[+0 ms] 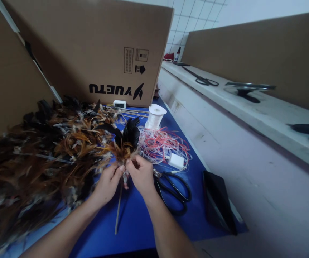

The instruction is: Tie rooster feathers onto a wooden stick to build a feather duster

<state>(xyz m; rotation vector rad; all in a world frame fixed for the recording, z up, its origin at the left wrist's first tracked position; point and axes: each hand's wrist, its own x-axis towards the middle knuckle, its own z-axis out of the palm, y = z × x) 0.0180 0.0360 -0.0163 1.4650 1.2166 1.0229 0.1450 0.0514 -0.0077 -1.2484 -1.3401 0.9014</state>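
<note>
Fingers of our left hand [107, 183] and right hand [143, 176] pinch base of glossy black and rust-brown feather bunch [129, 138], thin tan stick [119, 209] below, over blue tabletop [138, 225]. Bunch looks gathered; whether bound, we cannot tell. Brown-black feather pile [41, 161] at left seems unworked.

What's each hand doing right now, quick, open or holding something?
Left hand: closed, pinching the feather bundle near its base.
Right hand: closed, pinching the same bundle from the other side.
</note>
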